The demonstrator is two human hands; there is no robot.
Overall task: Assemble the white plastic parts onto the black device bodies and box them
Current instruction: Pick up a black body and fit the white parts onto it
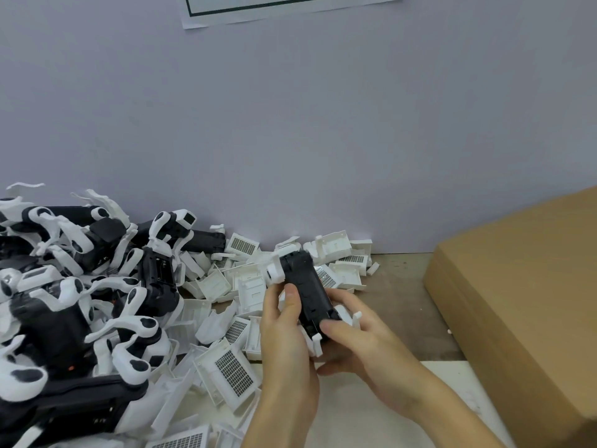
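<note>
Black device body (307, 286), white grid-patterned covers (231, 371), brown box (517, 286), seemingly lilac wall (290, 124)

Both forearms rise from the 6 o'clock edge and converge just below and right of centre. The left hand (287, 334) comes up nearly vertically, its back toward the camera, fingers curled out of sight and the thumb (292, 302) stretched toward 12 o'clock, pressed flat along the black device body (311, 286) it grips. The right hand (358, 337) enters from 5 o'clock, wrist angled toward 10 o'clock, fingers wrapped under the same body's near end, the thumb laid across its lower corner. The two hands touch at their heels, both bare, wrists uncovered.
</note>
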